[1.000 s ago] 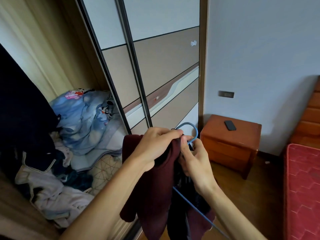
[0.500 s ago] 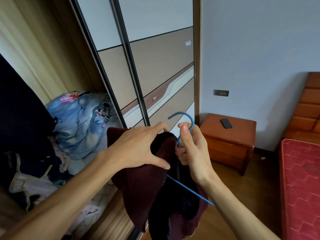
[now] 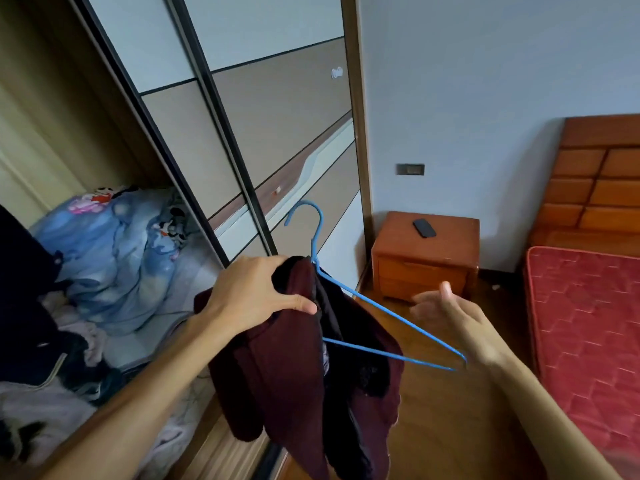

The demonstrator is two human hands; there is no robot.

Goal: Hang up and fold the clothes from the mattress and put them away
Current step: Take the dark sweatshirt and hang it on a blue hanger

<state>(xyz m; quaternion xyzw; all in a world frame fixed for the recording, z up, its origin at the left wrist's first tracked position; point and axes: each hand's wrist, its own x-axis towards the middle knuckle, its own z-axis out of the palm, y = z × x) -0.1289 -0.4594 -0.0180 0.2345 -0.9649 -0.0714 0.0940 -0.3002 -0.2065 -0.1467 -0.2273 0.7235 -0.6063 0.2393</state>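
Hanging work at an open sliding-door wardrobe [image 3: 52,98], where pale blue printed bedding [image 3: 114,251] is heaped at the left. A person appears to be part-way through fitting a dark maroon garment [image 3: 294,382] onto a blue wire hanger [image 3: 398,318]. This is the hang-up step of the task, and the cloth is not yet squared on the wire. The next move, on this evidence, calls for the free hand to draw the loose shoulder over the hanger's bare right arm. The hook would then go up to a rail, which is out of view.

The left hand [image 3: 256,292], centre and near, grips the bunched collar just below the hook, thumb closed under the cloth. The garment droops from it, covering only the hanger's left side. The bare right arm juts toward the right hand [image 3: 446,317], which is blurred, fingers loosely spread and holding nothing, just beside the wire's tip. Farther right stand an orange-brown wooden bedside cabinet [image 3: 426,268] and a red quilted mattress [image 3: 585,334], well apart from both hands.
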